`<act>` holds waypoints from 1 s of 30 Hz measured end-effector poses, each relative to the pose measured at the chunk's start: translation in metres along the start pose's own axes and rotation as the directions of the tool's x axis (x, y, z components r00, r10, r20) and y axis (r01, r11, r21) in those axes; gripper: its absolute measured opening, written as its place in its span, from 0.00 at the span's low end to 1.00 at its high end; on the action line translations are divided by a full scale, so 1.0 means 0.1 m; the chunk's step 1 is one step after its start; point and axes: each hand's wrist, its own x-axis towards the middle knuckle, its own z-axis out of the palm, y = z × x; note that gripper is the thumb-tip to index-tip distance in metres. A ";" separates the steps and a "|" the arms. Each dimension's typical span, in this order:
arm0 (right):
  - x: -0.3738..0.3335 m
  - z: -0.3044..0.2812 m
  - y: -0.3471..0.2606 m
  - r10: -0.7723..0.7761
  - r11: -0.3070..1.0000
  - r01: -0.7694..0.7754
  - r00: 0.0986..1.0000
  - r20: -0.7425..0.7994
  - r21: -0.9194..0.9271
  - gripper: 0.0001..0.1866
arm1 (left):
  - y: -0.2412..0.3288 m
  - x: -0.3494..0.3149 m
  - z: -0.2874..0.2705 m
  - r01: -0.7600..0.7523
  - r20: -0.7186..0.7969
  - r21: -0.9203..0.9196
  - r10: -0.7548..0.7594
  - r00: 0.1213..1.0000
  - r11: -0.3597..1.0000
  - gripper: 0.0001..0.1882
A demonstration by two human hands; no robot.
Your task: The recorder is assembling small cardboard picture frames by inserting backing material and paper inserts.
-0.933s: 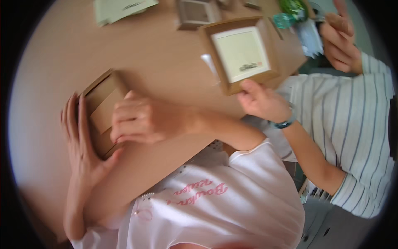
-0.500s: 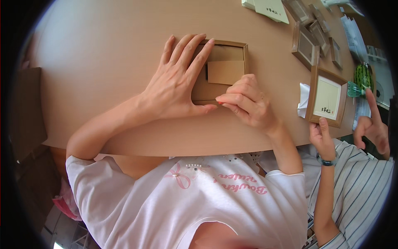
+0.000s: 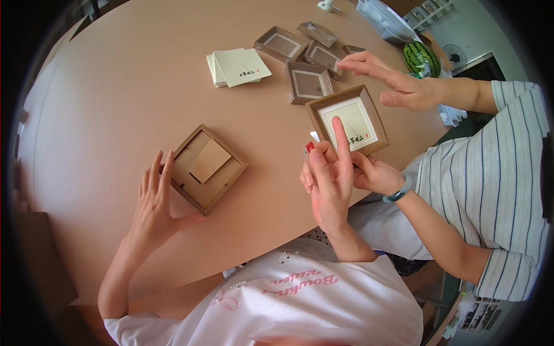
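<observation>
A square brown picture frame (image 3: 218, 181) lies back up on the table, a raised tan cardboard flap (image 3: 210, 161) on its backing. My left hand (image 3: 151, 205) rests at its left side with fingers stretched and thumb along the near corner. My right hand (image 3: 330, 190) is lifted off to the right, its index finger pointing up. Between its thumb and other fingers is a small red-and-grey tool (image 3: 308, 150), mostly covered. Just behind that hand, another person's hand (image 3: 378, 175) grips a wooden picture frame (image 3: 376, 118) with a cream card inside.
The co-worker's other hand (image 3: 404, 91) is raised, fingers stretched, over the table's right side. Several wrapped frames (image 3: 309, 82) lie farther back, left of a watermelon (image 3: 421, 59). A stack of cream cards (image 3: 239, 64) sits at the back middle. A light-blue basket (image 3: 385, 20) stands beyond.
The view has swung to the right. My right hand has left the near edge of the frame and risen toward the co-worker, its index finger now extended. My left hand stays by the frame.
</observation>
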 end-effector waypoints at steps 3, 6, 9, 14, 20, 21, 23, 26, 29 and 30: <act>0.00 -0.02 0.05 0.085 0.992 -0.081 0.996 -0.036 0.092 0.47 | -0.13 0.02 0.00 -0.008 0.031 -0.094 0.011 0.999 0.996 0.61; 0.10 -0.05 0.10 0.152 0.982 -0.147 0.988 -0.036 0.119 0.50 | -0.08 0.04 0.07 -0.035 -0.014 -0.105 0.033 0.999 0.994 0.57; 0.07 -0.03 0.16 0.065 0.997 -0.065 0.998 -0.006 -0.052 0.31 | -0.04 -0.02 0.18 -0.029 -0.074 -0.252 0.011 0.997 0.967 0.53; 0.14 0.12 0.14 -0.094 0.813 0.234 0.957 0.275 -0.534 0.06 | 0.19 0.08 0.17 -0.009 -0.019 -0.296 0.003 1.000 0.955 0.54; -0.02 0.42 0.63 -0.099 0.679 0.393 0.886 0.452 -0.620 0.06 | 0.05 0.29 0.40 -0.207 -0.152 -0.148 0.184 0.971 0.967 0.64; -0.07 0.45 0.68 -0.102 0.636 0.426 0.873 0.477 -0.643 0.06 | 0.03 0.29 0.44 -0.228 -0.132 -0.208 0.204 0.970 0.951 0.65; -0.10 0.48 0.73 -0.097 0.616 0.440 0.865 0.492 -0.653 0.06 | 0.03 0.27 0.49 -0.206 -0.119 -0.250 0.181 0.976 0.946 0.65; -0.09 0.51 0.75 -0.089 0.580 0.466 0.852 0.517 -0.668 0.06 | 0.02 0.27 0.51 -0.208 -0.130 -0.274 0.178 0.975 0.939 0.64; -0.07 0.51 0.73 -0.063 0.589 0.471 0.837 0.544 -0.657 0.06 | 0.03 0.26 0.50 -0.216 -0.142 -0.253 0.184 0.973 0.943 0.63; -0.07 0.50 0.73 -0.057 0.609 0.472 0.828 0.558 -0.637 0.06 | 0.04 0.26 0.51 -0.212 -0.138 -0.240 0.183 0.973 0.947 0.63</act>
